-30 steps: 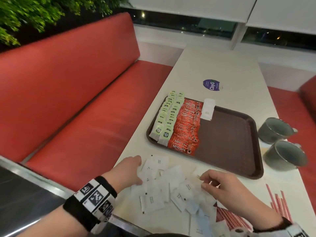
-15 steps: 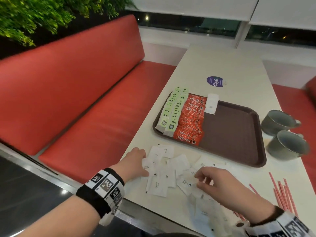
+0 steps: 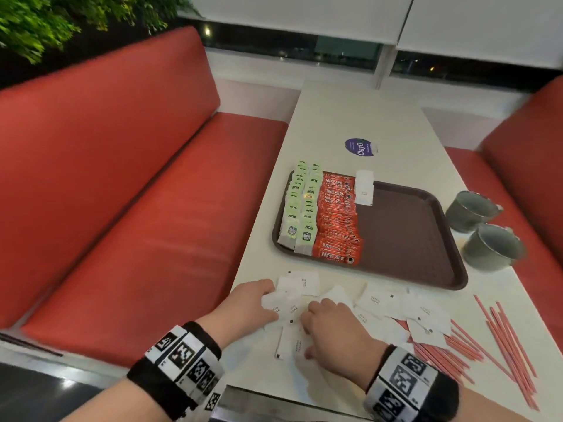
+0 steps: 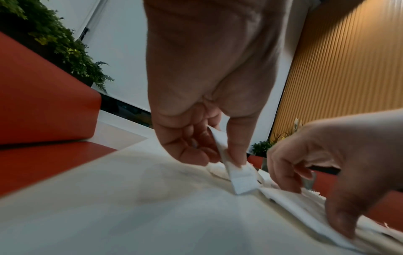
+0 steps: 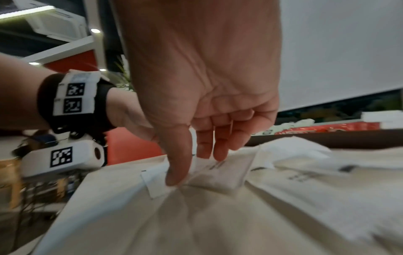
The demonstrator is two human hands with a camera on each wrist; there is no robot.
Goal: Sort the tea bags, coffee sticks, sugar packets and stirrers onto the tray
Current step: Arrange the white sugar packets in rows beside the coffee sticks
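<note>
The left hand [image 3: 254,303] pinches 1 white sugar packet [image 4: 236,174] between thumb and curled fingers, the packet tipped on edge with its lower corner touching the table [image 3: 359,123]. The right hand [image 3: 330,330] rests its fingertips [image 5: 205,151] and thumb on another flat packet [image 3: 292,344] just beside it; whether it has truly gripped that packet I cannot tell. The loose sugar packets [image 3: 380,300] lie directly under and right of both hands. The brown tray [image 3: 408,239] lies straight ahead, its bare right half nearer the right hand, beside the Nescafe sticks [image 3: 338,220] and green tea bags [image 3: 301,205]. The pink stirrers [image 3: 502,339] lie far right.
</note>
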